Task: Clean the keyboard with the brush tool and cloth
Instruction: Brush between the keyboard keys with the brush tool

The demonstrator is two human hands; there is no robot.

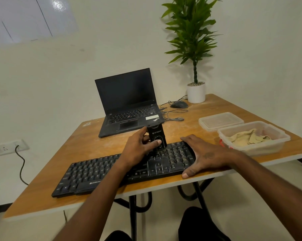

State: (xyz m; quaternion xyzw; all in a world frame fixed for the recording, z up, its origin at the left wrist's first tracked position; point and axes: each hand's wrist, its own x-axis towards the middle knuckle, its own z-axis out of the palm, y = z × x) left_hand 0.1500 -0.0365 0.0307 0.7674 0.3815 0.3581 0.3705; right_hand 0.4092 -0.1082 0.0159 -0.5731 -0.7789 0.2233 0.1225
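Note:
A black keyboard (98,173) lies along the front edge of the wooden table (63,148). My left hand (138,150) grips a black brush tool (156,136) held upright, its lower end down on the keys near the number pad. My right hand (205,155) rests flat over the keyboard's right end, fingers spread and thumb at the front edge. A beige cloth (249,138) lies crumpled in a clear plastic container (275,145) to the right.
An open black laptop (127,101) sits behind the keyboard. A wired mouse (179,104), a loose cable and a potted plant (196,92) stand at the back right. The container's lid (220,120) lies behind the container. A wall socket (6,147) is at the left.

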